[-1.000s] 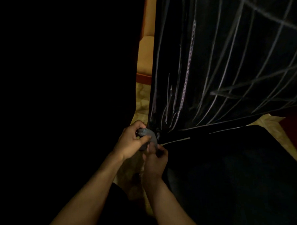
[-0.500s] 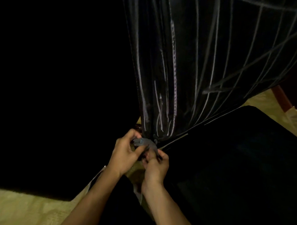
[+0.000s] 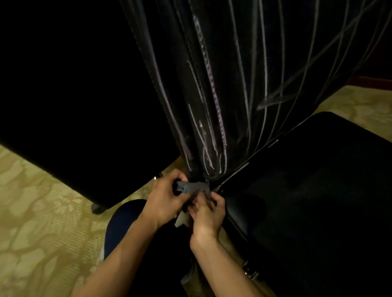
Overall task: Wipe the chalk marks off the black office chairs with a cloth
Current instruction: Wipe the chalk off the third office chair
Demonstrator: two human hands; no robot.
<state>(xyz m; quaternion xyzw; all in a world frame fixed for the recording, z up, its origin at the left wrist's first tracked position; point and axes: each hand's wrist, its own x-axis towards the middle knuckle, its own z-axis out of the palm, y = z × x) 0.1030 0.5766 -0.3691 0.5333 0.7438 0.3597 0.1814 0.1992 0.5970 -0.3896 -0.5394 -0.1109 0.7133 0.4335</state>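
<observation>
- Right now both hands sit together at the bottom corner of the chair backrest [image 3: 249, 79], w/ a small bunched grey cloth [image 3: 192, 186] between them.
- Left hand [image 3: 163, 198]: fingers curled round the left end of the cloth, thumb side up, gripping it.
- Right hand [image 3: 206, 212]: fingertips pinch the cloth's right end from below; knuckles just beside the seat edge.
- Cloth touches the lowest point of the backrest, right where it meets the seat [image 3: 323, 198].
- Chalk marks [image 3: 215, 99]: lots of pale lines running down the backrest, some crossing diagonally on the right; short scribbly strokes near the bottom, just above the cloth. One line looks dotted, purplish.
- Seat is black, to the right of the hands; a thin pale line runs along its back edge.
- A second black chair [image 3: 69, 86] fills the left side, too dark for detail; a caster [image 3: 98, 208] shows under its lower edge.
- Floor [image 3: 29, 231]: yellowish patterned carpet.
- Person's dark-clad knee [image 3: 124, 223] is under the left forearm.
- No containers in sight, so nothing to report there.
</observation>
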